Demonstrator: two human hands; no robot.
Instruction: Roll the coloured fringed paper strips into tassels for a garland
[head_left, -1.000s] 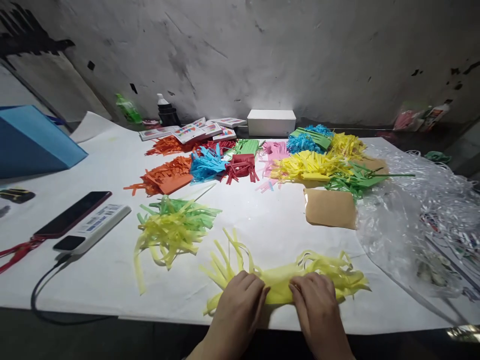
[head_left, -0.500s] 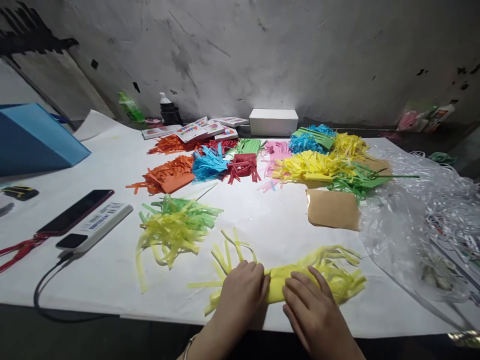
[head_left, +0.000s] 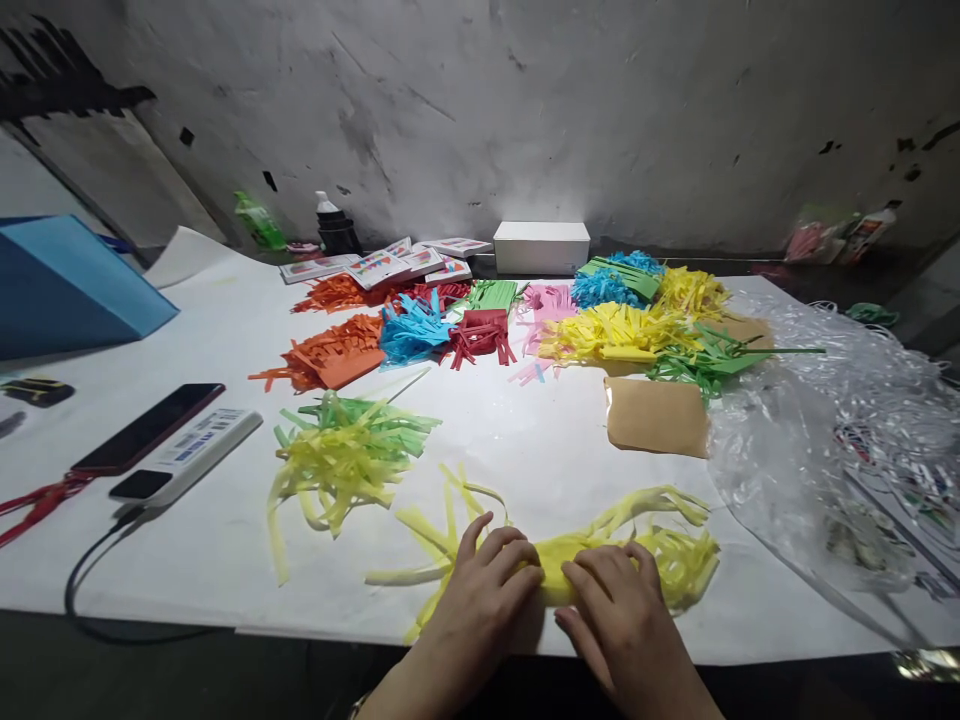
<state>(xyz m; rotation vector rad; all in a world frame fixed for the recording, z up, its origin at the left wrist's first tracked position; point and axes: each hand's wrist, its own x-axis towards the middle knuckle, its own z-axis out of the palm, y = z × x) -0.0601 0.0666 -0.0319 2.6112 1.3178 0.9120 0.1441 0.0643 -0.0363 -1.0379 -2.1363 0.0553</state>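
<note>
A strip of yellow fringed tissue paper (head_left: 556, 578) lies crosswise near the table's front edge, its cut strands spread out to both sides. My left hand (head_left: 491, 582) bends its fingers over the left part of the solid middle band; its thumb is hidden. On the right part, my right hand (head_left: 621, 608) has its curled fingertips on the band, with the thumb apart on the near side. Both hands grip the paper against the table. Left of them rests a yellow and light green bunch of fringed tissue paper (head_left: 341, 465).
Behind are fringed paper bundles in orange (head_left: 330, 352), blue (head_left: 416, 325) and yellow (head_left: 619, 333). A brown paper piece (head_left: 656, 415) and clear plastic bags (head_left: 787, 480) lie right. A phone (head_left: 150, 428) and white power bank (head_left: 187, 455) with cable lie left. A white box (head_left: 541, 248) stands at the wall.
My left hand's fingers have lifted and spread a little over the yellow paper. My right hand has drawn slightly closer to the left, and the middle band shows narrower. The view has shifted slightly.
</note>
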